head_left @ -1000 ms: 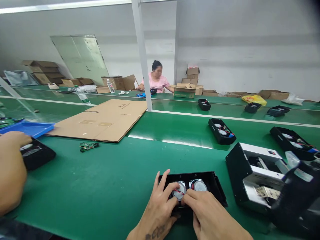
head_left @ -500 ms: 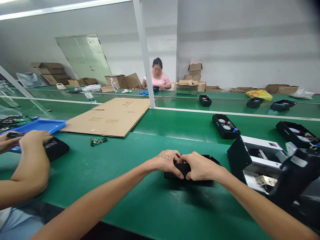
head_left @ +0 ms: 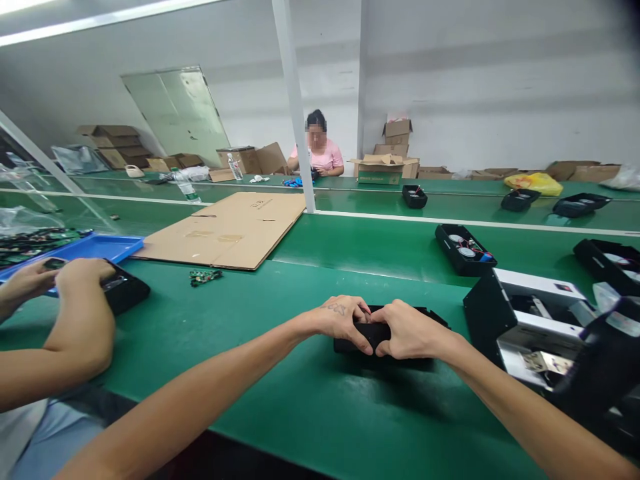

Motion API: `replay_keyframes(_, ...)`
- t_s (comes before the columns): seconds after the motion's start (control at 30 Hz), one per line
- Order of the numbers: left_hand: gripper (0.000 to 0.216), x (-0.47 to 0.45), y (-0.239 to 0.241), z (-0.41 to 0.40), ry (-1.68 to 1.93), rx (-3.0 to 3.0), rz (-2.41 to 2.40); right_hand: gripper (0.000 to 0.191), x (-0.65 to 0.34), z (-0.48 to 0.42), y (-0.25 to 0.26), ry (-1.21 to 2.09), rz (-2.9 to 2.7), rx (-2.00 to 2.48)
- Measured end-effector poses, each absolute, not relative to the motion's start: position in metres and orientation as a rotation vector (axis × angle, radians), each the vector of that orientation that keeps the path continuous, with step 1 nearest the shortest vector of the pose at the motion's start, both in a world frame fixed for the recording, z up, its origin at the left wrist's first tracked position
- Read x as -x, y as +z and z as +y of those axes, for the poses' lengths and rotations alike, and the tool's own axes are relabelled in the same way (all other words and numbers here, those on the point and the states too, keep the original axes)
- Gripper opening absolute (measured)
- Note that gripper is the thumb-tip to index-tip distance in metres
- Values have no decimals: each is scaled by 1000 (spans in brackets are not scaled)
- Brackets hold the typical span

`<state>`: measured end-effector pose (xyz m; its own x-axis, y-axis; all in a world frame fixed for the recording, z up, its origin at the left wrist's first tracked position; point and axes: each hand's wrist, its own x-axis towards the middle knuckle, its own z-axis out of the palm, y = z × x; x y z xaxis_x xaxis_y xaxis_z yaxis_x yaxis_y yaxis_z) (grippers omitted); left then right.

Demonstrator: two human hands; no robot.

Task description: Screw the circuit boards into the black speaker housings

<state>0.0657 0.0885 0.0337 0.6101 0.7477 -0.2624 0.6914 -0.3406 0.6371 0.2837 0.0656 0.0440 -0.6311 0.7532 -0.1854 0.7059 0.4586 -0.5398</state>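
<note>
Both hands meet on a black box-shaped housing (head_left: 345, 345) on the green table, right of the middle of the view. My left hand (head_left: 345, 319) is closed on its near wall, thumb outside and fingers reaching over the edge. Close beside it, my right hand (head_left: 413, 331) grips the same wall, with its thumb on the outer face. The two thumbs are almost touching. What the fingertips touch inside the housing is hidden behind the hands and the wall.
To the right stands a black-and-white machine (head_left: 530, 320). Beyond it are open black housings with round speakers (head_left: 465, 250). A flat cardboard sheet (head_left: 225, 230), small circuit boards (head_left: 205, 277) and a blue tray (head_left: 115, 248) lie leftward. A co-worker's arm (head_left: 83, 320) works at left.
The view has shifted slightly, so the scene sits a little further right. Both hands keep their hold on the black housing, with hardly any change in their fingers.
</note>
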Motion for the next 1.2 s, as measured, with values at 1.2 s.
replay_keyframes(1.2, 42, -65, 29, 93, 140, -1974, 1026, 27, -276, 73, 29, 935, -2540, 1351)
